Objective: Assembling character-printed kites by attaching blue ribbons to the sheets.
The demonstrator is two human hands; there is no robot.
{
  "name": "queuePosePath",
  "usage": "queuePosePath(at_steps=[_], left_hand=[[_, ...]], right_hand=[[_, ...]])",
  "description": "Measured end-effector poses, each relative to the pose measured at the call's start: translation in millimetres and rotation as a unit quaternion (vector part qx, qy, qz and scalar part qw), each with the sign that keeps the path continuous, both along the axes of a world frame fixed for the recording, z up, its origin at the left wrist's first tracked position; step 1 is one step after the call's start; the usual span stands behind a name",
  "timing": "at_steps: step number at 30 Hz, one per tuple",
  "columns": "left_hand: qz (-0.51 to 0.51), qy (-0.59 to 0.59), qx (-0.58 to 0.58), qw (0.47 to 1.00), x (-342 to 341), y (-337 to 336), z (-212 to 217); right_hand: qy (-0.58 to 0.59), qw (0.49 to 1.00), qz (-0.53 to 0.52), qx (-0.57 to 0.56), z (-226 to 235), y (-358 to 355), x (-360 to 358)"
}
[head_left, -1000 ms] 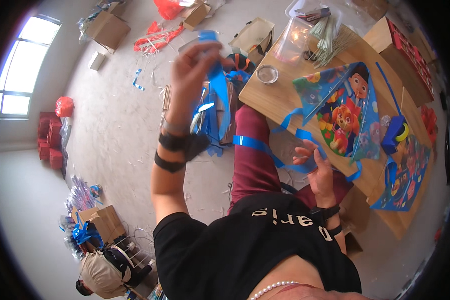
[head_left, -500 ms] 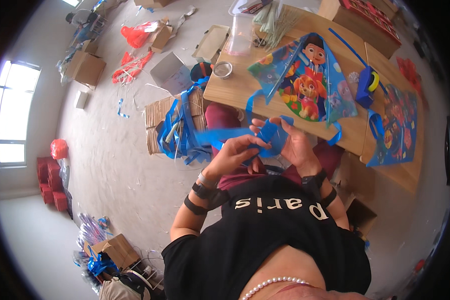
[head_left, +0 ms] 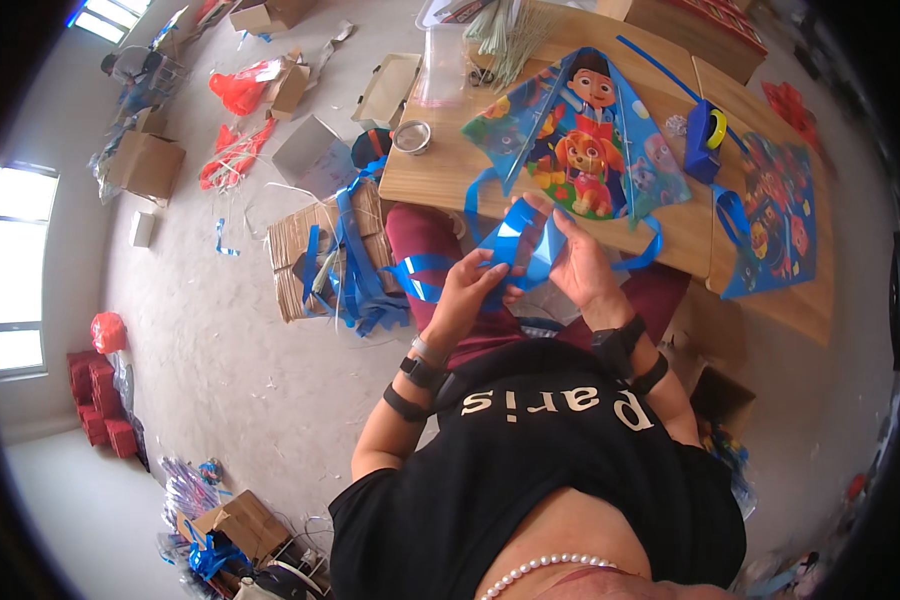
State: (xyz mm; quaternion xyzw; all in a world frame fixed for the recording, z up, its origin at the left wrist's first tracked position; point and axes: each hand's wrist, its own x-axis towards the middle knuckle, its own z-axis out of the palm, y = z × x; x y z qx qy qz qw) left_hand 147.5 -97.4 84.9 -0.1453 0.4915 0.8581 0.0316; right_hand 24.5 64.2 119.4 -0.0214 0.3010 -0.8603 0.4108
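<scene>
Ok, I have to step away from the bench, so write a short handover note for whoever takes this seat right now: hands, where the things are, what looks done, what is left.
Left hand: pinching the blue ribbon from the left, above the lap.
Right hand: holding the same ribbon from the right, at the table's near edge.
Things: a cartoon-printed kite lies flat on the table, blue ribbon loops trailing off its lower edge. A second kite lies to the right; a blue tape dispenser sits between them. More ribbon is heaped on a cardboard box on the floor, left.
Done: kite laid out, ribbon in hand.
Left: whether the held ribbon is fixed to the kite cannot be told.
</scene>
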Motion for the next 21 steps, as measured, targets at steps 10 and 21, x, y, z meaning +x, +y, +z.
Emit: queuePosePath(at_steps=[10, 21], left_hand=[[-0.034, -0.034, -0.003, 0.999, -21, 5, -22], [-0.061, -0.044, -0.017, 0.997, -39, 8, -15]], right_hand=[[-0.06, 0.997, -0.041, -0.02, -21, -4, -26], [-0.104, 0.993, -0.038, -0.031, -37, -19, -45]])
